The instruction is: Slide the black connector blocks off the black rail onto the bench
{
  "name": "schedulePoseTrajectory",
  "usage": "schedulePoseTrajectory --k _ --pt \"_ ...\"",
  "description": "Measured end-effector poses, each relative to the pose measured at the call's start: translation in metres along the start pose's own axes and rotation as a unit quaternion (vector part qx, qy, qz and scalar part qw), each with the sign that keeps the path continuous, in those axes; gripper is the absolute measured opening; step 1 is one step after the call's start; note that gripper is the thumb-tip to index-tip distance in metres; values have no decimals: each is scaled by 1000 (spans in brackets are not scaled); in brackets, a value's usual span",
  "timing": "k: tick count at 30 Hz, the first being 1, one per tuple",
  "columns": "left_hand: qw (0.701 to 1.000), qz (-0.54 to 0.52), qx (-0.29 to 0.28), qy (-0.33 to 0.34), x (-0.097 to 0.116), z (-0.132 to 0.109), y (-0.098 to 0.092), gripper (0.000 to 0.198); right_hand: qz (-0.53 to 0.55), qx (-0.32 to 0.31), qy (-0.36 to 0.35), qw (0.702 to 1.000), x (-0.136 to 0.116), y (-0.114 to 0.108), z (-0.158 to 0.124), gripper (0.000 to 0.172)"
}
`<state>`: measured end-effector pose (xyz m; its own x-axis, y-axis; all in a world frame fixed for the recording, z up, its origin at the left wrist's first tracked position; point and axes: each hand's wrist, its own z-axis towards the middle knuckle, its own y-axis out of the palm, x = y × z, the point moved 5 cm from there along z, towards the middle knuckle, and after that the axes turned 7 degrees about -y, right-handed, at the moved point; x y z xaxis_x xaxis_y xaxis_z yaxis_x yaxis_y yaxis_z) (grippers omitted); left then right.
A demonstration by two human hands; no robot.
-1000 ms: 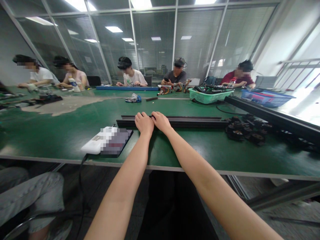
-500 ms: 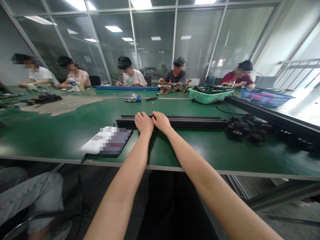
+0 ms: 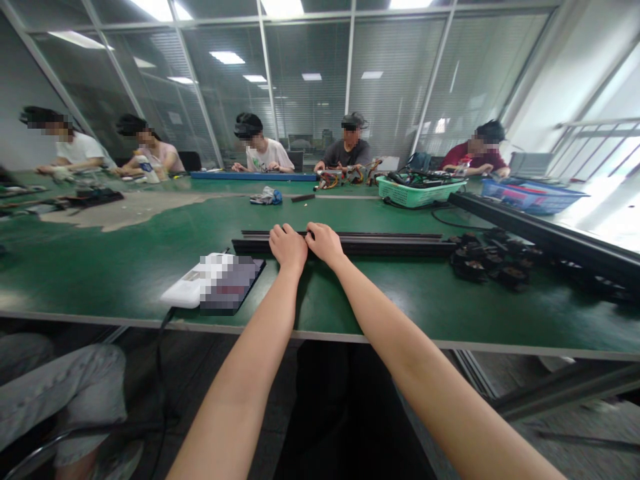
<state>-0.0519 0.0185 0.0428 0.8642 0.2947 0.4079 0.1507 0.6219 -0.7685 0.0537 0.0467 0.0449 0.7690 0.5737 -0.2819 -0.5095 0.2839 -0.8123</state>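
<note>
Long black rails (image 3: 395, 247) lie side by side across the green table (image 3: 320, 300) in front of me. My left hand (image 3: 289, 247) is closed over the rails, left of their middle, with its fingers curled over the far side. Close beside it, my right hand (image 3: 324, 243) grips the same rails, its fingers bent down. The fingertips of both hands are partly hidden. Right of the rails sits a heap of small black parts (image 3: 493, 257).
A white device (image 3: 187, 283) and a dark flat item (image 3: 234, 287) lie left. Farther off are a crumpled cloth (image 3: 267, 195), a green basket (image 3: 420, 192), a blue basket (image 3: 535, 195) and a long black beam (image 3: 540, 230). Several people sit across the table.
My right hand has shifted very slightly to the right on the rails. My left hand and the rails look unmoved. A person across the table has moved their head and arms slightly.
</note>
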Motion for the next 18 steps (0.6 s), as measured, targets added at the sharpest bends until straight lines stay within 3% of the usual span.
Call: schedulePoseTrajectory --k 18 --pt "1000 -4 5 6 -1 0 2 38 -18 4 18 1000 2 -3 -3 30"
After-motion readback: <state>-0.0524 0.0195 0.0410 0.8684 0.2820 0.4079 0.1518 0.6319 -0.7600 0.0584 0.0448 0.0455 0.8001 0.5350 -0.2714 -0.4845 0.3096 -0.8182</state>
